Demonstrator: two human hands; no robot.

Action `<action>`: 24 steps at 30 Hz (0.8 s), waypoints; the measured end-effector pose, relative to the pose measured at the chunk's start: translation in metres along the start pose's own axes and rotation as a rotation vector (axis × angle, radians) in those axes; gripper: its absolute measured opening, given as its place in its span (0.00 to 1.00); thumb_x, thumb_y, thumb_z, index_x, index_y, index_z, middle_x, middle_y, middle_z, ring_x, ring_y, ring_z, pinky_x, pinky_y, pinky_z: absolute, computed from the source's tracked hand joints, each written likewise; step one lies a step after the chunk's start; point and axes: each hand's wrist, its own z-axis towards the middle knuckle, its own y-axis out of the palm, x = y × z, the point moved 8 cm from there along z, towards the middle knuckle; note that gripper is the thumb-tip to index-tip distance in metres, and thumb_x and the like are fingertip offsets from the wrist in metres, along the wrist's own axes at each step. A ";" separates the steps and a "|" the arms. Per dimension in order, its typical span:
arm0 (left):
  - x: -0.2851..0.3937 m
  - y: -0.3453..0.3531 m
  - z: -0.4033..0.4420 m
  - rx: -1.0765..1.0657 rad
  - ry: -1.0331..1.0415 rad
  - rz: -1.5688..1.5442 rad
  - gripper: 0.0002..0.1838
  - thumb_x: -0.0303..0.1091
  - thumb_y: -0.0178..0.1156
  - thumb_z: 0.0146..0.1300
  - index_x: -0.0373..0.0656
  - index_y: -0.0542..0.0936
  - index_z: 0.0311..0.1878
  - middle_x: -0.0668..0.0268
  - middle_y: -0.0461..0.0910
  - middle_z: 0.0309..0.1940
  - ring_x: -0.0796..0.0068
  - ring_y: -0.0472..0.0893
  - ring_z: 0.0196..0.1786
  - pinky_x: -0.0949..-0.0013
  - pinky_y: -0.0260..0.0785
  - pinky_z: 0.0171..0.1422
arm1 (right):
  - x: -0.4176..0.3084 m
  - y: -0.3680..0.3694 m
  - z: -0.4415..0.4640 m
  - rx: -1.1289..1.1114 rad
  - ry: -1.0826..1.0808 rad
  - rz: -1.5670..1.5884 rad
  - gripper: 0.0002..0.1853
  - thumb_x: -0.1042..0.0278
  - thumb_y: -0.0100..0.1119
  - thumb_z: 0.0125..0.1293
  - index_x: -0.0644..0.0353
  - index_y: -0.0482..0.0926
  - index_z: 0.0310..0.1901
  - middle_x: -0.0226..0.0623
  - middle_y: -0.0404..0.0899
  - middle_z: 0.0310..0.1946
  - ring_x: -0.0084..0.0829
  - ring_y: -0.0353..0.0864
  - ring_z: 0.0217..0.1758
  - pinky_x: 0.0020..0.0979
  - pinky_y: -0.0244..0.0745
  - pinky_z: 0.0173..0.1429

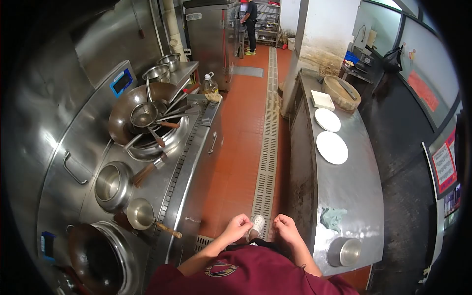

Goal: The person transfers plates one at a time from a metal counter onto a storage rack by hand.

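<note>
My left hand (pixel 239 226) is in front of my waist, its fingers curled together in a pinch. My right hand (pixel 284 227) is level with it, also closed, with a gap between the two. Whatever either hand may hold is too small or hidden to make out. Below them a white shoe (pixel 258 223) shows on the floor drain. Nearest to my right hand, on the steel counter (pixel 351 187), are a green cloth (pixel 333 218) and a metal pot (pixel 350 252). To my left, a ladle (pixel 141 214) lies on the stove, its wooden handle toward the aisle.
Along the left stove (pixel 147 194) stand a large wok (pixel 96 258), a steel pot (pixel 113 184) and a wok (pixel 120 110) heaped with utensils. White plates (pixel 332 147) and a chopping block (pixel 339 93) with a cleaver (pixel 346 89) sit right. A person (pixel 250 24) stands far ahead.
</note>
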 end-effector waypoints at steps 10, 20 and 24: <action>0.051 0.005 0.137 0.004 0.054 0.066 0.07 0.29 0.62 0.66 0.41 0.75 0.33 0.73 0.76 0.25 0.86 0.73 0.29 0.77 0.66 0.33 | -0.054 -0.056 0.133 -0.037 -0.070 -0.030 0.04 0.81 0.50 0.61 0.62 0.75 0.32 0.28 0.78 0.27 0.20 0.76 0.31 0.23 0.71 0.39; 0.075 0.048 0.219 -0.100 0.010 0.116 0.08 0.29 0.62 0.67 0.41 0.74 0.33 0.73 0.76 0.26 0.86 0.73 0.29 0.77 0.67 0.33 | -0.055 -0.110 0.187 -0.005 -0.036 -0.054 0.04 0.80 0.51 0.61 0.62 0.75 0.30 0.27 0.77 0.26 0.19 0.74 0.31 0.23 0.69 0.38; 0.081 0.050 0.240 -0.120 -0.006 0.107 0.07 0.29 0.62 0.68 0.41 0.74 0.33 0.73 0.76 0.26 0.87 0.72 0.29 0.77 0.66 0.32 | -0.058 -0.117 0.198 0.016 0.004 -0.028 0.04 0.79 0.53 0.60 0.63 0.76 0.29 0.27 0.76 0.24 0.18 0.72 0.29 0.23 0.69 0.35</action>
